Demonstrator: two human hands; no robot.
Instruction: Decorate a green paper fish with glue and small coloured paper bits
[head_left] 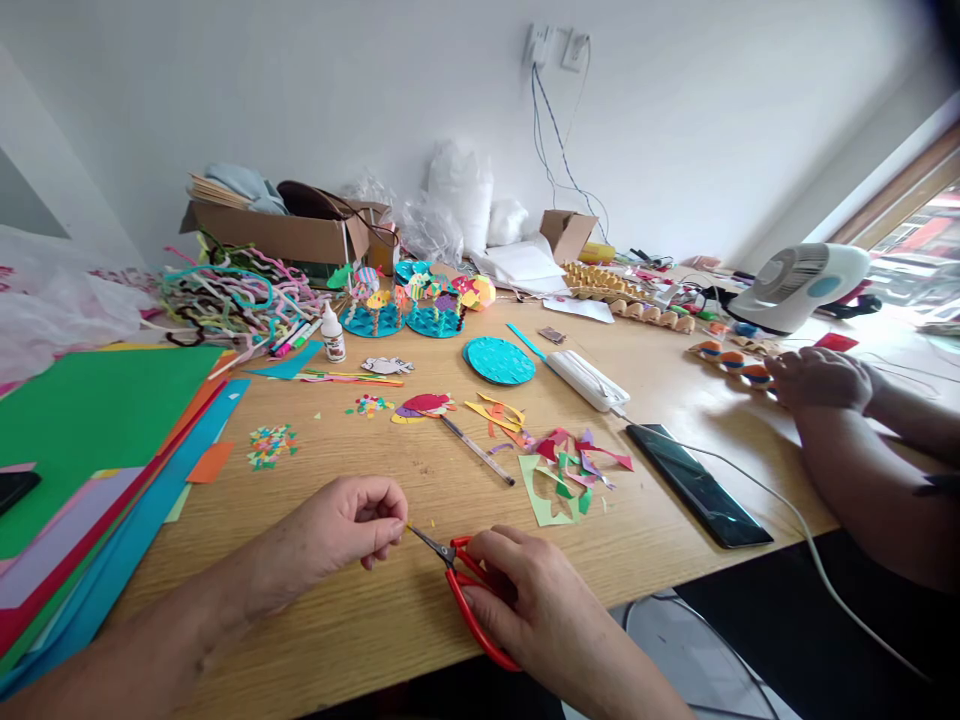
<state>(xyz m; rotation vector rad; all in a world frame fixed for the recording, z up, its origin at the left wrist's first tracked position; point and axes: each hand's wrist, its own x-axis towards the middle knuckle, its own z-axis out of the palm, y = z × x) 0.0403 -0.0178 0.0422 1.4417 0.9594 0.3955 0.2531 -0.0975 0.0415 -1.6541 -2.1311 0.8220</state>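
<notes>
My left hand (pixel 341 530) is pinched closed on a tiny yellow scrap of paper (pixel 409 526), held just above the wooden table (pixel 420 600). My right hand (pixel 525 590) grips red-handled scissors (pixel 459 580), whose blade tips touch that yellow scrap. Both hands are near the table's front edge. Beyond them lie a pencil (pixel 477 450) and a pile of coloured paper offcuts (pixel 559 465).
Stacked coloured paper sheets (pixel 82 440) lie at the left. A black phone (pixel 697 485) with a white cable, a white power strip (pixel 589 378), a glue bottle (pixel 333 335), teal discs (pixel 499 360), pipe cleaners (pixel 225 295) and cardboard boxes crowd the table. Another person's arms (pixel 847 420) rest at the right, near a white fan (pixel 799 285).
</notes>
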